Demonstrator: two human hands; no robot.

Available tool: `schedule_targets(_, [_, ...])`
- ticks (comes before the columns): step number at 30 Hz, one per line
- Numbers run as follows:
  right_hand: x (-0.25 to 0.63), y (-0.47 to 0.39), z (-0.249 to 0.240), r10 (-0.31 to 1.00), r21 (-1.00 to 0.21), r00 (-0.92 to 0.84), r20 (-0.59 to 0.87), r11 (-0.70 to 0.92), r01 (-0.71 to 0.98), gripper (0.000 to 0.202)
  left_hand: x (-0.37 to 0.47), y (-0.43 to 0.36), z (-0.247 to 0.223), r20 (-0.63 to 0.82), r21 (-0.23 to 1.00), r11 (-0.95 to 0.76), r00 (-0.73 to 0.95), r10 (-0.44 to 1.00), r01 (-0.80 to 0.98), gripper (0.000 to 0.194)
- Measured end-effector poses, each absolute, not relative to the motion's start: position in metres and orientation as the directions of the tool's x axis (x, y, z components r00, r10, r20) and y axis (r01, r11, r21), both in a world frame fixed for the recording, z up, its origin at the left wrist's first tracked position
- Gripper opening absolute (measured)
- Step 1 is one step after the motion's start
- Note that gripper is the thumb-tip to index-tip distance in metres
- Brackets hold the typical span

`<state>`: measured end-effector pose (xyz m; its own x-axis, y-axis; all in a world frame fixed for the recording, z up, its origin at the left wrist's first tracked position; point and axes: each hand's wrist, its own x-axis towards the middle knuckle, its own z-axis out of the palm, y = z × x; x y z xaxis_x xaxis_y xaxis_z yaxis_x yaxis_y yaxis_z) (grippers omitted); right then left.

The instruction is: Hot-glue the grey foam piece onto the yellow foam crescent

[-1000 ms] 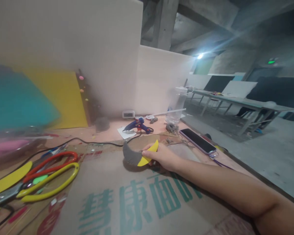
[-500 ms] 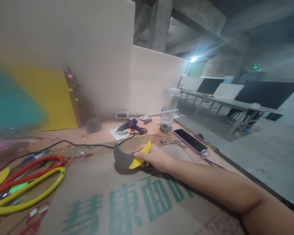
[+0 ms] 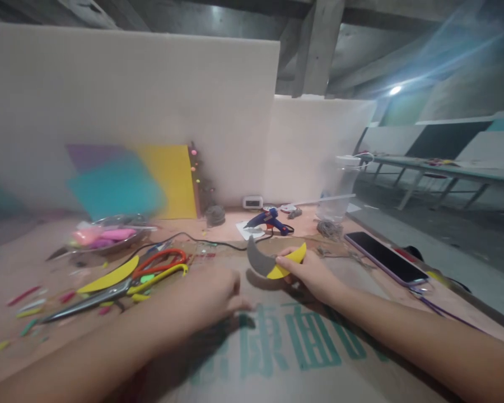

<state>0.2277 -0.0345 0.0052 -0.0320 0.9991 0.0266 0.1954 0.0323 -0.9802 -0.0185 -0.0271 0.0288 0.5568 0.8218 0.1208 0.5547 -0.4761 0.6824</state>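
Crescent of yellow and grey, pinched between the thumb and fingers of a right hand, is at the middle of a work table in this concrete-walled room, close over a printed cardboard sheet; from here one cannot tell whether its lower edge touches the sheet. The right fingers are closed on the yellow end, and the grey end points left. Just left of the piece, a left hand, blurred, hangs partly open over the cardboard, fingers loosely curled, with nothing visible in its grasp. The work appears partway along: grey covers the left stretch of the crescent, while the right stretch shows plain yellow, part of it behind the thumb. Farther left, a cut yellow piece with no grey on it lies beside large scissors, and seems untouched by that covering. At the far side, a blue glue gun sits partly over a slip of white paper, a tangle of grey cord lies to its right, and a phone rests near the table's right edge
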Motion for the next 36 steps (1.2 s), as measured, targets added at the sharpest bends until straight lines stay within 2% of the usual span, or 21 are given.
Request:
schedule_targets(3, [0.227, -0.036, 0.006, 0.998, -0.977, -0.022, 0.056, 0.06, 0.207, 0.038, -0.001, -0.014, 0.021, 0.12, 0.716, -0.472, 0.575, 0.809, 0.515, 0.04])
schedule_targets(5, [0.226, -0.038, 0.007, 0.999, -0.968, -0.03, 0.044, 0.05, 0.246, 0.037, 0.011, -0.01, 0.011, 0.081, 0.855, -0.343, 0.553, 0.829, 0.39, 0.046])
schedule_targets(9, [0.223, -0.042, 0.007, 0.998, -0.965, -0.06, 0.035, 0.049, 0.256, 0.041, 0.021, -0.014, -0.002, 0.098, 0.936, -0.245, 0.48, 0.872, 0.254, 0.036])
schedule_targets(13, [0.224, -0.042, 0.003, 0.994, -0.987, -0.112, 0.007, 0.025, 0.16, 0.055, 0.02, -0.016, -0.003, 0.115, 0.955, -0.227, 0.468, 0.876, 0.19, 0.034])
schedule_targets(20, [0.222, -0.039, 0.004, 0.998, -0.953, -0.066, 0.012, 0.031, 0.3, 0.036, 0.022, -0.014, -0.006, 0.149, 0.947, -0.269, 0.503, 0.851, 0.174, 0.03])
schedule_targets(29, [0.222, -0.036, -0.005, 0.997, -0.986, -0.053, -0.048, -0.039, 0.162, 0.051, 0.023, -0.013, -0.013, 0.165, 0.961, -0.258, 0.544, 0.823, 0.099, 0.028])
schedule_targets(31, [0.221, -0.036, -0.003, 0.999, -0.99, 0.001, -0.041, -0.041, 0.136, 0.054, 0.021, -0.014, -0.011, 0.228, 0.952, -0.296, 0.466, 0.855, 0.078, 0.033])
schedule_targets(33, [0.221, -0.036, -0.002, 0.998, -0.993, 0.058, -0.031, -0.038, 0.11, 0.057, 0.016, -0.01, -0.001, 0.333, 0.929, -0.364, 0.276, 0.902, 0.07, 0.036])
schedule_targets(36, [0.221, -0.035, 0.0, 0.995, -0.991, 0.087, -0.041, -0.052, 0.126, 0.061, 0.002, 0.016, 0.025, 0.453, 0.877, -0.458, 0.064, 0.889, 0.148, 0.028])
